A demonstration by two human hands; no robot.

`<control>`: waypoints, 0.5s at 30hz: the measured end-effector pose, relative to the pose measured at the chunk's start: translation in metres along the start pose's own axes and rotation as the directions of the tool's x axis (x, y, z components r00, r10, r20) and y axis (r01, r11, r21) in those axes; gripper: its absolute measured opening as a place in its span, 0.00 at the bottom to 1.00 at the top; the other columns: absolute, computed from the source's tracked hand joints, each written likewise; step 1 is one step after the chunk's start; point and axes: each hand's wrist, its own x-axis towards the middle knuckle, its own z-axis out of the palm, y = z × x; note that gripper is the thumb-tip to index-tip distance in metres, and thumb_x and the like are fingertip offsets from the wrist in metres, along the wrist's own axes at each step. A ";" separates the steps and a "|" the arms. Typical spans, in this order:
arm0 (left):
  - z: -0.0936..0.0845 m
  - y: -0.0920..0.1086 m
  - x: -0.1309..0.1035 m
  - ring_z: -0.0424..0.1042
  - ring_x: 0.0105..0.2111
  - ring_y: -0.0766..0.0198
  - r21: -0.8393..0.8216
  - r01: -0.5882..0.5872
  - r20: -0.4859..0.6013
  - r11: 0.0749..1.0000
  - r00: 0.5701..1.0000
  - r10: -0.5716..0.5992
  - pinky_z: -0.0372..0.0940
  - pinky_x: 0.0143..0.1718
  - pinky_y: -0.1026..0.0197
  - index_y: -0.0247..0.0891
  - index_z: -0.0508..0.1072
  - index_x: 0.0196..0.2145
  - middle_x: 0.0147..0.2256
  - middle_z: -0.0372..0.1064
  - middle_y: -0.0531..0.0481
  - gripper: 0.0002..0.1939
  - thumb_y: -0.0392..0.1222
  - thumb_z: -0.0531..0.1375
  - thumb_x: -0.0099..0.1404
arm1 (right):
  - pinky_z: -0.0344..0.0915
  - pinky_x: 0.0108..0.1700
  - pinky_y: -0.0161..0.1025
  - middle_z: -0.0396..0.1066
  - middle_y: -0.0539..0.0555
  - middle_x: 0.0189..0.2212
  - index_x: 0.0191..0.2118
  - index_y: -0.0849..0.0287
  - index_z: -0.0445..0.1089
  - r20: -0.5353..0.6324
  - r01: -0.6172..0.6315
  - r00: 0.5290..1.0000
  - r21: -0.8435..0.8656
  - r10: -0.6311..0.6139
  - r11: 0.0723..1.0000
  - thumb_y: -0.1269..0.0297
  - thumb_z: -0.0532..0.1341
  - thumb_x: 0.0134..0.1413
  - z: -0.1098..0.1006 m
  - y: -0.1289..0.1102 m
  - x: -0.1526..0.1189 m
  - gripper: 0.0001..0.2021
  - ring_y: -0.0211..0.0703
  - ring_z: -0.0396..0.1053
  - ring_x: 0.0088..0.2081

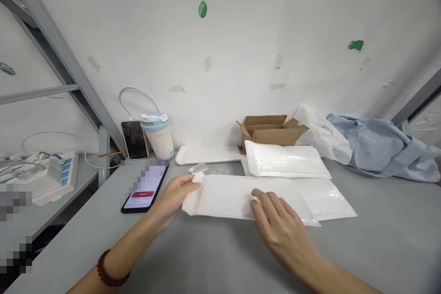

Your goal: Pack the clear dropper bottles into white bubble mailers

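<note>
A long white padded envelope lies across the middle of the grey table. Its folded left end is pinched between the thumb and fingers of my left hand. My right hand rests on the envelope near its centre, fingers bent and close together; whether anything is under the fingertips is hidden. Under and beside the envelope's right end is a shiny bubble envelope, with another bubble envelope behind. A further white envelope lies by the wall, with small clear plastic pieces in front of it.
At the left are a phone with a lit screen, an upright phone, a lidded cup and a power strip. An open cardboard box, a white plastic bag and blue cloth stand at the back right.
</note>
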 end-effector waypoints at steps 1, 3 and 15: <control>0.002 -0.001 0.000 0.73 0.36 0.55 -0.049 0.032 0.078 0.998 0.997 -0.028 0.65 0.34 0.60 0.33 0.73 0.43 0.37 0.75 0.43 0.17 0.45 0.58 0.59 | 0.61 0.30 0.41 0.71 0.63 0.36 0.30 0.64 0.65 0.022 0.002 1.000 0.012 -0.002 1.000 0.84 0.47 0.50 0.002 -0.001 -0.001 0.14 0.47 0.66 0.33; 0.007 -0.003 0.000 0.74 0.34 0.56 -0.098 0.026 0.165 0.995 0.986 -0.009 0.65 0.36 0.59 0.33 0.74 0.42 0.36 0.76 0.44 0.16 0.43 0.60 0.57 | 0.63 0.36 0.46 0.68 0.66 0.42 0.37 0.66 0.66 0.086 0.008 0.996 0.059 -0.013 0.998 0.82 0.49 0.48 0.005 -0.001 -0.003 0.13 0.53 0.66 0.41; 0.031 -0.023 -0.004 0.71 0.32 0.59 -0.129 -0.073 0.367 0.989 0.923 0.116 0.64 0.37 0.59 0.32 0.73 0.31 0.29 0.73 0.49 0.13 0.46 0.65 0.53 | 0.44 0.55 0.65 0.55 0.67 0.52 0.59 0.64 0.49 0.442 -0.156 0.892 0.495 -0.093 0.855 0.63 0.59 0.38 -0.001 -0.005 0.001 0.38 0.64 0.49 0.56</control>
